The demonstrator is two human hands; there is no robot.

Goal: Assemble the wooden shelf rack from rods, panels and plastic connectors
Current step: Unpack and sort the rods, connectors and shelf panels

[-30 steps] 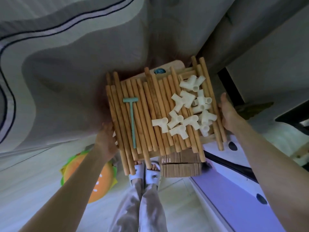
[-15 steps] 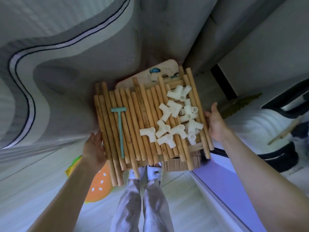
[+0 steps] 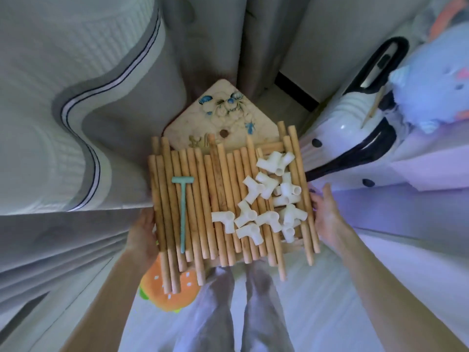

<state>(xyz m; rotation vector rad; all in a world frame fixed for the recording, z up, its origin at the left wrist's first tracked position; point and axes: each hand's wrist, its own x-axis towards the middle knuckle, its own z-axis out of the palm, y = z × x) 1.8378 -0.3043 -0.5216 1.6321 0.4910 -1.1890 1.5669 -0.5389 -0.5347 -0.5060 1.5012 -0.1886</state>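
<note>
Left hand (image 3: 142, 232): grips panel stack's left edge
Right hand (image 3: 327, 219): fingers straight against right edge
Rods (image 3: 203, 207): between grips, atop panels (image 3: 220, 123)
Connectors (image 3: 269, 199): nearer right grip
Change: load swung away from bed; assembly not begun

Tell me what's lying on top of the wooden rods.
On the rods lie a teal T-shaped tool at left and a heap of white plastic connectors at right. Whatever sits beneath the rods is mostly covered.
</note>
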